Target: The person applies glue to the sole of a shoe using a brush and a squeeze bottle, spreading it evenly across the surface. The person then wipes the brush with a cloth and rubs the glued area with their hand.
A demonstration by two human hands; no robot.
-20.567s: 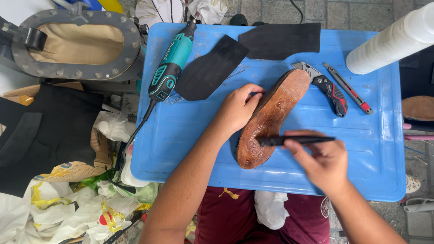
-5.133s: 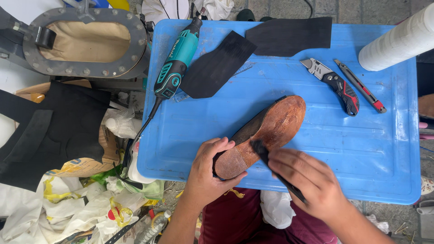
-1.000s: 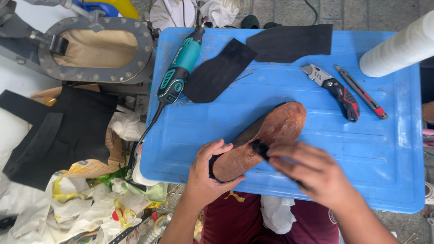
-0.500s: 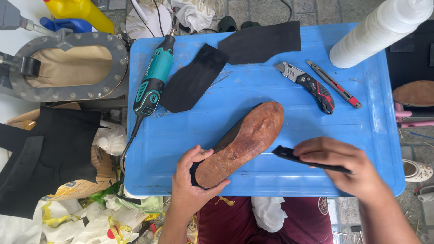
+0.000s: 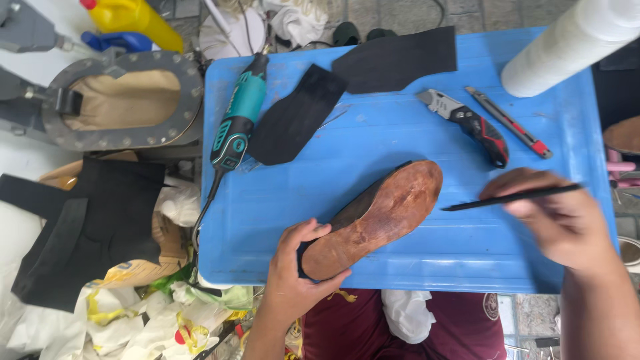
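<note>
A brown leather shoe sole [image 5: 380, 217] lies diagonally, sole up, on the blue plastic table [image 5: 280, 200]. My left hand [image 5: 297, 273] grips its heel end at the table's near edge. My right hand [image 5: 563, 223] hovers to the right of the sole's toe, pinching a thin black stick-like tool [image 5: 510, 198] that points left toward the toe without touching it.
A teal rotary tool [image 5: 239, 123] with its cord, two black leather pieces [image 5: 297, 113] [image 5: 397, 60], a utility knife [image 5: 467, 123] and a slim red-tipped cutter [image 5: 510, 123] lie at the back. A white roll [image 5: 567, 47] stands back right. Crumpled bags and black material sit left of the table.
My right hand has drawn the black tool away from the sole, out to the right. My left hand still holds the heel.
</note>
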